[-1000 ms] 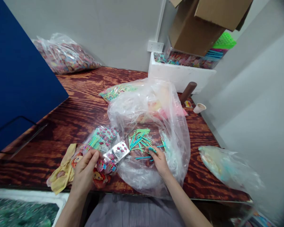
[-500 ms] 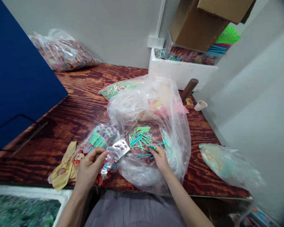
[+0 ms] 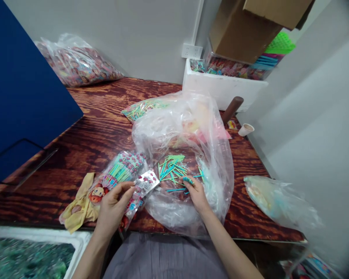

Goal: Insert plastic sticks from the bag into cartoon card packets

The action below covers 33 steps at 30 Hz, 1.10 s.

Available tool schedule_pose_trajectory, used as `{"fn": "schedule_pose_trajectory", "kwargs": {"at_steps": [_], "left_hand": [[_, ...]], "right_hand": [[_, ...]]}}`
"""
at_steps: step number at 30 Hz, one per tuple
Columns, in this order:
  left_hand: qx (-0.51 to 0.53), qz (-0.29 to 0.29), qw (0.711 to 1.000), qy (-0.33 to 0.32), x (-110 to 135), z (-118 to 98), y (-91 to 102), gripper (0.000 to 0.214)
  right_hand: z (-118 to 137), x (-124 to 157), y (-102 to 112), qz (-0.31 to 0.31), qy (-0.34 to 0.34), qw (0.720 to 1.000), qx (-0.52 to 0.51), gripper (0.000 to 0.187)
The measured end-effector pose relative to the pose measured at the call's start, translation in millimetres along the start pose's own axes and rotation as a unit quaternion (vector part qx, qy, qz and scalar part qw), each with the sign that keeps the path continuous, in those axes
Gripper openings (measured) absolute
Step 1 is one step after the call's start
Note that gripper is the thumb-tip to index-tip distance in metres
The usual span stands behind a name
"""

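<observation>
My left hand is closed on a small clear packet printed with cartoon figures, held at the table's near edge. Just left of it lies a yellow cartoon packet and behind it a bundle of filled packets. My right hand reaches into a large clear plastic bag and pinches a few teal sticks. More loose green and teal sticks lie scattered inside the bag on the wooden table.
A big bag of packets sits at the far left. A white foam box with cardboard boxes above stands at the back right, near a brown roll and paper cup. Another plastic bag lies right. A blue panel stands left.
My left hand has lifted and turned the small packet toward the right. My right hand has stayed in the bag, gathering sticks between its fingers.
</observation>
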<state>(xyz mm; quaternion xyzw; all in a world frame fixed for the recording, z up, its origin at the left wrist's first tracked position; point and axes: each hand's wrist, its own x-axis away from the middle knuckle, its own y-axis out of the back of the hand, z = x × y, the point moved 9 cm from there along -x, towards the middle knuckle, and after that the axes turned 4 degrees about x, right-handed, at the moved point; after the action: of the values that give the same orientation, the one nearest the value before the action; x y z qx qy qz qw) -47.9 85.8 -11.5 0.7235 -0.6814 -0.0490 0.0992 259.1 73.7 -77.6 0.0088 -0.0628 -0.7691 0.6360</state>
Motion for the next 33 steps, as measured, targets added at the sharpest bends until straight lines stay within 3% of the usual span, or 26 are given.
{"fn": "schedule_pose_trajectory", "kwargs": {"at_steps": [8, 14, 17, 23, 25, 28, 31, 33], "left_hand": [[-0.051, -0.013, 0.997, -0.048, 5.8, -12.2, 4.3, 0.036], [0.018, 0.021, 1.000, -0.008, 6.0, -5.7, -3.5, 0.030], [0.073, 0.000, 0.997, 0.020, 5.8, 3.3, -1.6, 0.032], [0.038, -0.046, 0.997, -0.043, 10.4, -10.3, 6.8, 0.027], [0.038, -0.031, 0.996, -0.072, 13.7, -20.9, 1.1, 0.023], [0.037, 0.008, 0.993, -0.109, 19.0, -34.3, -15.6, 0.020], [0.037, 0.043, 0.990, -0.127, 23.3, -39.0, -34.2, 0.020], [0.044, 0.060, 0.989, -0.131, 25.5, -39.3, -44.0, 0.020]], "right_hand": [[-1.3, -6.1, 5.0, -0.007, -0.043, 0.999, -0.032, 0.028], [16.1, -21.9, 10.3, 0.043, -0.029, 0.991, 0.123, 0.017], [23.9, -29.1, 7.4, 0.052, -0.018, 0.981, 0.185, 0.012], [50.1, -35.7, 9.4, -0.004, 0.059, 0.969, 0.242, 0.012], [56.3, -34.9, 11.6, -0.021, 0.052, 0.982, 0.178, 0.013], [65.2, -30.3, 0.4, 0.000, -0.009, 0.998, -0.057, 0.019], [90.6, -19.8, -32.9, 0.069, -0.070, 0.953, -0.287, 0.019], [113.6, -11.8, -54.7, 0.106, -0.087, 0.921, -0.365, 0.019]]}}
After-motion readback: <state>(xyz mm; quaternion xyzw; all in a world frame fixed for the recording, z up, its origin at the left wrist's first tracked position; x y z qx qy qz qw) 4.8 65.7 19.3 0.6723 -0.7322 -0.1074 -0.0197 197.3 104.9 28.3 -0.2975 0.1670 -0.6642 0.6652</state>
